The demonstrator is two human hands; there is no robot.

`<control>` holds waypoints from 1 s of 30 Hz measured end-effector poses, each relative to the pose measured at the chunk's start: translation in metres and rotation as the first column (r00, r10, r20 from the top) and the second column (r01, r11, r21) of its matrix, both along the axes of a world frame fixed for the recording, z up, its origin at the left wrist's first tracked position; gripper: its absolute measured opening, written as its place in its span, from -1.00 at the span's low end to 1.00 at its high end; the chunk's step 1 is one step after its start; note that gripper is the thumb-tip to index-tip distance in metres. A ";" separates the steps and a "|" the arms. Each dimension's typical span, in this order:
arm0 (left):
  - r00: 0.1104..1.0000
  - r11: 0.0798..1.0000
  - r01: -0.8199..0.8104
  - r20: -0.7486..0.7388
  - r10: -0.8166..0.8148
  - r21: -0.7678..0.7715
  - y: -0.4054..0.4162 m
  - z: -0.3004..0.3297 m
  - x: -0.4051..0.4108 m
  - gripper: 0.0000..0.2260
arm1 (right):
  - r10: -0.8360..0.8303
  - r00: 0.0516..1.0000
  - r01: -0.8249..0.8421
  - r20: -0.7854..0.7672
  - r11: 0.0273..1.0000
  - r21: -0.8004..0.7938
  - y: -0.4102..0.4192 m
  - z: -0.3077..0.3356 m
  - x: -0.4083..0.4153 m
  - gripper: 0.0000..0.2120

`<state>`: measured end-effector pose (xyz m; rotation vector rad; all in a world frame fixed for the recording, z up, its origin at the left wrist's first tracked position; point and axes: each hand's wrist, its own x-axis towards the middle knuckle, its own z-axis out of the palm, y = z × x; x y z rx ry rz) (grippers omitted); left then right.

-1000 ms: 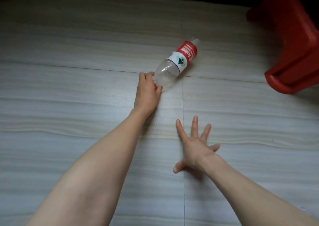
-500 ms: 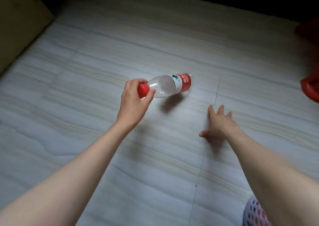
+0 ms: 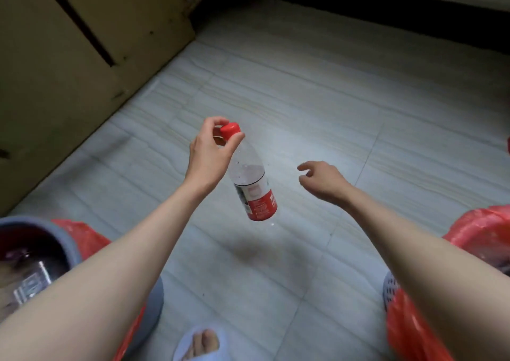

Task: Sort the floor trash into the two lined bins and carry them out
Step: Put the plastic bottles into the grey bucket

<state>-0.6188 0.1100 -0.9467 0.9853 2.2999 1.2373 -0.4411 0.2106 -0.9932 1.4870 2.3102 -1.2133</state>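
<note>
- Floor: pale grey tiled floor with faint wood-grain streaks (image 3: 317,107) fills the middle of the frame; thin grout lines cross it, and a soft dark shadow lies on it at lower centre.
- Upper left: large brown cardboard boxes (image 3: 69,57) stand on the floor, with a dark gap between two panels.
- Top edge: a dark band runs along the base of a pale wall at upper right.
- Left hand (image 3: 211,153): raised at centre frame, thumb and fingers pinched around the neck, just under the red cap, of a clear plastic bottle with a red-and-white label (image 3: 255,192). The bottle hangs base down, slightly tilted, clear of the floor.
- Right hand (image 3: 321,180): centre right, empty, fingers loosely curled and partly open, apart from the bottle.
- Lower left: grey round bin lined with a red plastic bag (image 3: 69,247), partly hidden by the left forearm; clear plastic items lie inside.
- Lower right: perforated lavender bin with a red plastic liner (image 3: 408,325), partly behind the right forearm.
- Bottom centre: a foot in a pale blue open-toed slipper (image 3: 201,344).
</note>
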 end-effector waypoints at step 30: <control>0.921 0.926 -0.376 -0.124 0.369 -0.039 -0.396 0.105 -0.122 -0.80 | 0.172 0.801 -0.335 -0.574 0.923 -0.191 -0.345 0.192 -0.186 -0.90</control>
